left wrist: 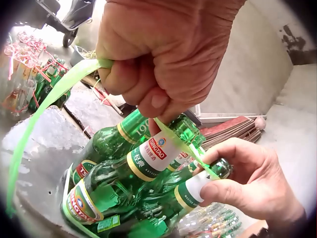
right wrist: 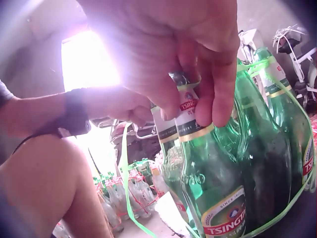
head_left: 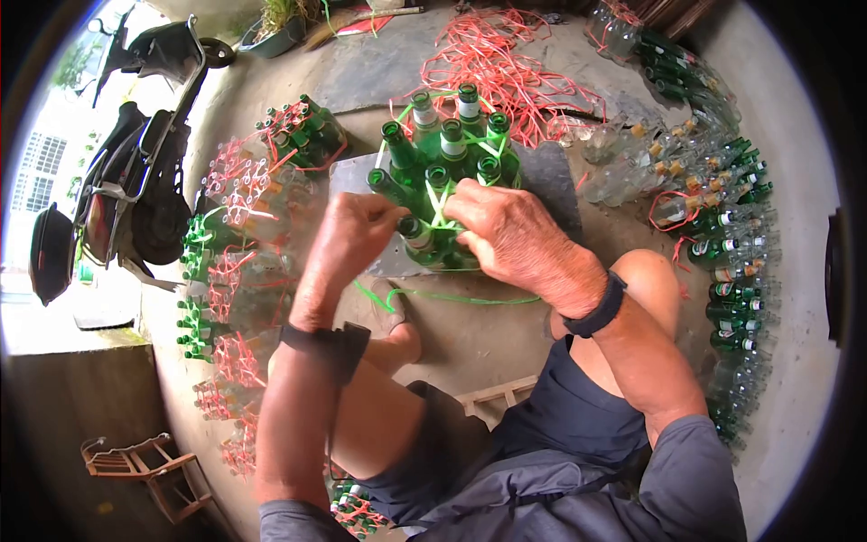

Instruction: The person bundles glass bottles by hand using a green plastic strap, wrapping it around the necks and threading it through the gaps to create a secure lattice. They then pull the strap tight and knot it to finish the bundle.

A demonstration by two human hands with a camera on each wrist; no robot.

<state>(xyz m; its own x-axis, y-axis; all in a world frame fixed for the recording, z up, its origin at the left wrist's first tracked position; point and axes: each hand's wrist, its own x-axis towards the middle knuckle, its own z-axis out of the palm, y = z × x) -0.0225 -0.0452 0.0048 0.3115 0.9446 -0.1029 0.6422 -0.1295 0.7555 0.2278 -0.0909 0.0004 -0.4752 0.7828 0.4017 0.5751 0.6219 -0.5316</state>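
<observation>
Several green glass beer bottles (head_left: 404, 163) stand upright in a tight bundle on a grey board (head_left: 564, 176), with green plastic strap (left wrist: 42, 106) around them and between their necks. My left hand (head_left: 352, 226) is at the bundle's near left side, its fingers curled tightly round the strap. One end of the strap hangs from that fist; another part runs across to the bottle necks. My right hand (head_left: 515, 230) is over the near right bottles. Its thumb and fingers hold a bottle neck (left wrist: 198, 186) at the white label, where the strap crosses.
A heap of loose pink strap (head_left: 492, 63) lies behind the board. Bundles of tied bottles (head_left: 239, 280) line the left side, and rows of loose bottles (head_left: 736, 289) lie along the right wall. A motor scooter (head_left: 135, 172) stands at the back left.
</observation>
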